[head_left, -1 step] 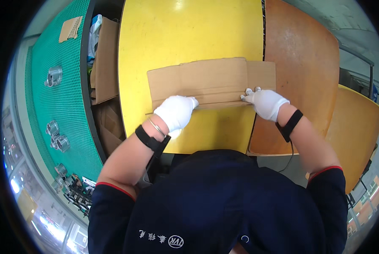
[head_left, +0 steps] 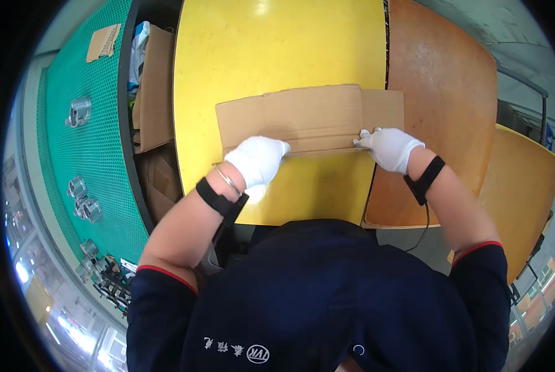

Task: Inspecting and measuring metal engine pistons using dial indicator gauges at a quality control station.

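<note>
A flat, creased sheet of brown cardboard (head_left: 314, 115) lies across the yellow table, its right end reaching over onto the brown tabletop. Fold lines run along its near side. My left hand (head_left: 255, 161), in a white glove, is closed at the near edge, left of the middle; its fingertips are mostly hidden under the hand. Also gloved in white, my right hand (head_left: 390, 149) is closed on the near edge towards the right, with thumb and fingers bent against the crease. Black bands circle both wrists.
The yellow table (head_left: 277, 49) meets a brown table (head_left: 442, 111) on the right. At left stands a green perforated bench (head_left: 60, 149) with several shiny metal parts (head_left: 79, 111) and a torn cardboard piece (head_left: 103, 42). Cardboard boxes (head_left: 156, 90) fill the shelf beneath it.
My left hand has shifted slightly away from me along the near edge. The thin strip sticking out left of it no longer shows. My right hand has hardly moved.
</note>
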A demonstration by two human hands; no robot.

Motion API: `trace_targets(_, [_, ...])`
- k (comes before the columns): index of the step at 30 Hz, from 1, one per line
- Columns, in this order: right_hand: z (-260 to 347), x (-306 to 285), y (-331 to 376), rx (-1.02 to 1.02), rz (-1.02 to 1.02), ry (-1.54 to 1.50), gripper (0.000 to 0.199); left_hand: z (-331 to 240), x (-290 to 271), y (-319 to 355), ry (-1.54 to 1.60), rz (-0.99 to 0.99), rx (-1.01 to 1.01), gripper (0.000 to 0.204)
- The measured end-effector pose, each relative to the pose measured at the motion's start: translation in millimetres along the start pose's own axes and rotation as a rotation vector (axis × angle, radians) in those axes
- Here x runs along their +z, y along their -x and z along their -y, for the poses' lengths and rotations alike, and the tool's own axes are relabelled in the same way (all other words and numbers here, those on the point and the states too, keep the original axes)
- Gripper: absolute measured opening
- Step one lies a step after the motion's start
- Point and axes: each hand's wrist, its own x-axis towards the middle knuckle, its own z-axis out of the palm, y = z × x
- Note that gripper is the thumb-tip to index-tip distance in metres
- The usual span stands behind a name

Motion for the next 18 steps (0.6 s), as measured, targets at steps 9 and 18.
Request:
trace_targets(9, [-24, -51, -30, 0.063, 0.081, -0.096, 0.048, 27, -48, -45, 0.069, 0.311, 0.018, 0.047])
trace_targets(18, [-43, -44, -38, 0.185, 0.107, -0.263, 0.072, -19, 4, -22, -0.126, -0.599, 0.07, 0.061])
